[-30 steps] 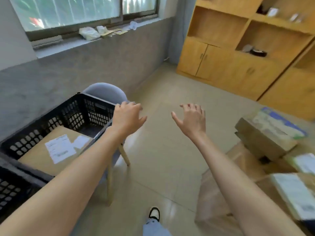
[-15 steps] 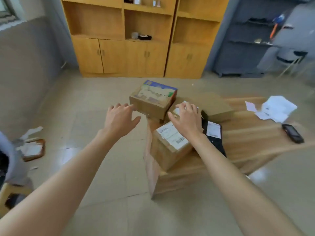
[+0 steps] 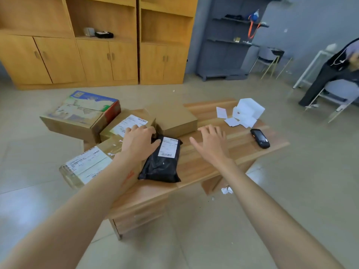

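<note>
A low wooden table [image 3: 213, 164] carries several parcels. My left hand [image 3: 138, 141] hovers over the cardboard boxes at the left, fingers relaxed, its thumb next to a black plastic mailer bag [image 3: 162, 165] with a white label. A taped box with a long label [image 3: 87, 165] lies under my left forearm, another labelled box [image 3: 128, 124] beyond my fingers. My right hand [image 3: 211, 142] is spread open above the bare tabletop, right of the bag, holding nothing.
A colourful printed box [image 3: 83, 113] and a plain brown box [image 3: 174, 119] sit at the table's far side. White label sheets [image 3: 244, 113] and a black handheld scanner [image 3: 260, 138] lie to the right. Wooden cabinets [image 3: 97, 55] stand behind; a seated person [image 3: 336, 72] is at far right.
My view swung right from the black crate and chair to the table. Both hands travelled with it and now hover over the parcels; my left hand has reached the black bag.
</note>
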Tool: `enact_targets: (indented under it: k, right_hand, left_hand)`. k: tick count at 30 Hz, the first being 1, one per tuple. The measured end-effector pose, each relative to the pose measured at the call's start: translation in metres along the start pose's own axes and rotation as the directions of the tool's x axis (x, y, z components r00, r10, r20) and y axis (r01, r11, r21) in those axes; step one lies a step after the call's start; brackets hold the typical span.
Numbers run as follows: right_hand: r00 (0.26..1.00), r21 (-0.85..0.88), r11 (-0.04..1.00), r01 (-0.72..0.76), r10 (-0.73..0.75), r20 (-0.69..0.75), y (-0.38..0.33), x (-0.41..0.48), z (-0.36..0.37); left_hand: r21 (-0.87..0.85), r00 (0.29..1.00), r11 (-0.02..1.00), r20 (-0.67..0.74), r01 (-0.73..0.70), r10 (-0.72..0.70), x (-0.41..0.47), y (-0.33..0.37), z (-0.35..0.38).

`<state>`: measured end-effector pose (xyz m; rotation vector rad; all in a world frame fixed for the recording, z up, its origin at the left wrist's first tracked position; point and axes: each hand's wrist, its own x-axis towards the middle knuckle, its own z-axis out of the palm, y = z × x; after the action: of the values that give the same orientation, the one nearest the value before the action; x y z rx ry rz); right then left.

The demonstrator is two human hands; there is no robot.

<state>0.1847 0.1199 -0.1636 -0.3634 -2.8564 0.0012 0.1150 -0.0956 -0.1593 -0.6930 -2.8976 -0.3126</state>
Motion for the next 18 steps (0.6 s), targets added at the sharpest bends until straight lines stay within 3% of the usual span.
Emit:
enact_targets:
  k: [10,18]
  right_hand:
    - [0.996,0.024,0.996,-0.086,0.085,0.03,0.101,0.036,0.037]
    - [0.994,0.042,0.995,-0.085,0.082,0.07,0.159,0.122,0.073]
  left_hand:
    - [0.027,0.995,0.999,0.09,-0.039,0.036,0.084,0.055,0.047]
    - [0.055,0.993,0.998,0.115,0.007,-0.013,0.19,0.075,0.086]
